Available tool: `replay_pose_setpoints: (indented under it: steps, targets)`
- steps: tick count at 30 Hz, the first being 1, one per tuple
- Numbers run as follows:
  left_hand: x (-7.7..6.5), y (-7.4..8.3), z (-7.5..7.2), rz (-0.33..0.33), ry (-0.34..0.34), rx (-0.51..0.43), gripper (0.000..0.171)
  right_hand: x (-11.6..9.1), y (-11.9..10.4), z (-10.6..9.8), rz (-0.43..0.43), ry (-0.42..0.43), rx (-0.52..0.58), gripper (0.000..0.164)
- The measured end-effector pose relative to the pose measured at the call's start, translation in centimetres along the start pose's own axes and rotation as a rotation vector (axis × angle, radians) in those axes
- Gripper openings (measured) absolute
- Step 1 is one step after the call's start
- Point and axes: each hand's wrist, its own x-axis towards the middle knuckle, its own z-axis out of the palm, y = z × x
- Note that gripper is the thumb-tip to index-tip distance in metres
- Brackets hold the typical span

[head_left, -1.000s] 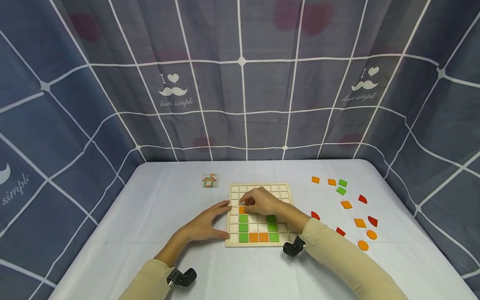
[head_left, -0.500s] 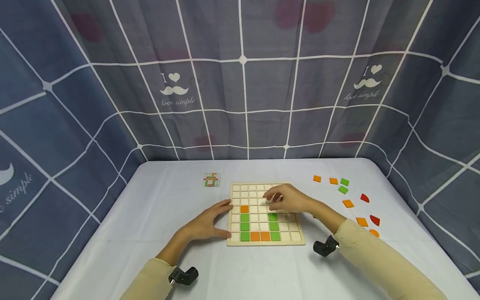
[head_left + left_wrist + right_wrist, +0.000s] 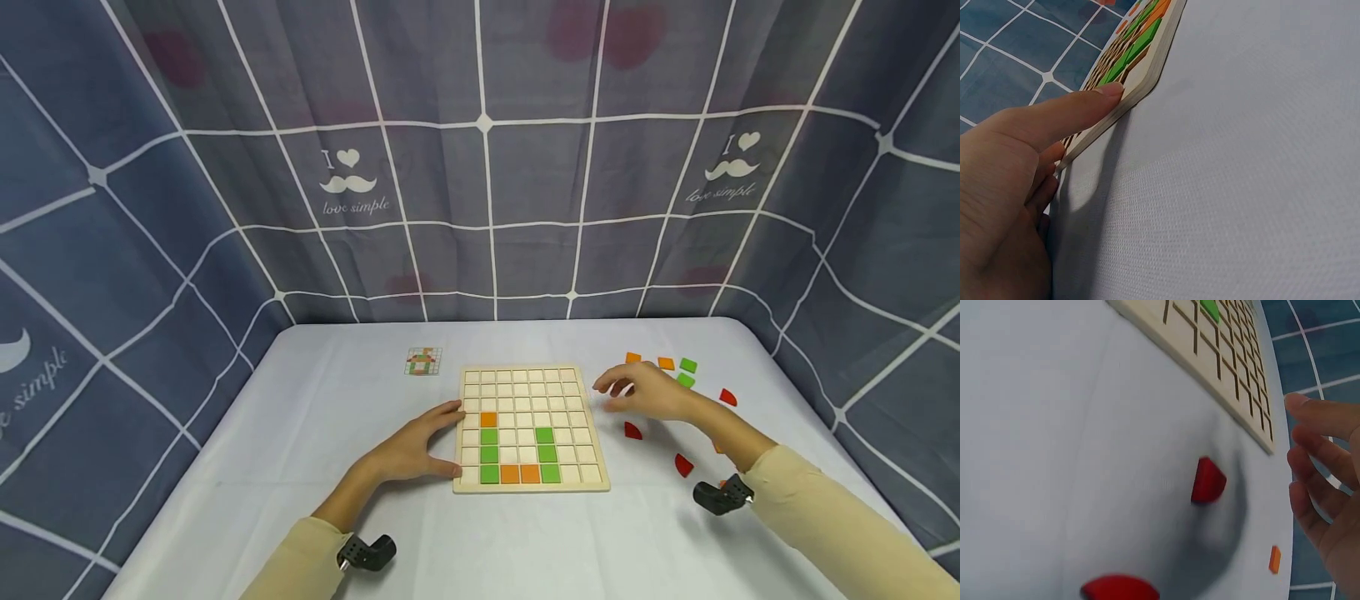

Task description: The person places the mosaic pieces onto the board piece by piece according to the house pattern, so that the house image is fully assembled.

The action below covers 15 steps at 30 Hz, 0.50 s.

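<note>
A pale wooden grid board (image 3: 573, 421) lies on the table, with green square tiles (image 3: 490, 454) and orange square tiles (image 3: 510, 474) in some of its cells. Along the board's left edge rests my left hand (image 3: 411, 447), fingers fairly straight. Its thumb (image 3: 1085, 112) presses the rim near the board's front left corner in the left wrist view. My right hand (image 3: 651, 392) hovers just right of the board, fingers loosely bent, with nothing between them. Below that hand lies a red quarter-round piece (image 3: 633, 431), seen also as a red piece (image 3: 1209, 481) in the right wrist view.
Loose pieces are scattered on the right: an orange tile (image 3: 666, 364), green tiles (image 3: 687, 365) and red pieces (image 3: 683, 465), some partly hidden by the right arm. A small printed pattern card (image 3: 423, 361) lies behind the board's left side. A grey checked curtain (image 3: 525, 183) surrounds the white table.
My right hand has left the orange tile on the board's left side and moved right, past the board's right edge. The left hand has stayed at the board.
</note>
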Motion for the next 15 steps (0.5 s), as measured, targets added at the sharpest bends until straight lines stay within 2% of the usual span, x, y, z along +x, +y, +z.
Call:
replay_pose_setpoints:
  steps: [11, 15]
  targets:
    - [0.0, -0.2, 0.1, -0.013, -0.004, 0.016, 0.093, -2.3, 2.5, -2.7, 0.074, 0.019, -0.020, 0.028]
    - [0.0, -0.3, 0.1, -0.014, 0.000, 0.022, 0.094, -3.5, 3.7, -3.7, 0.132, 0.025, -0.041, 0.027]
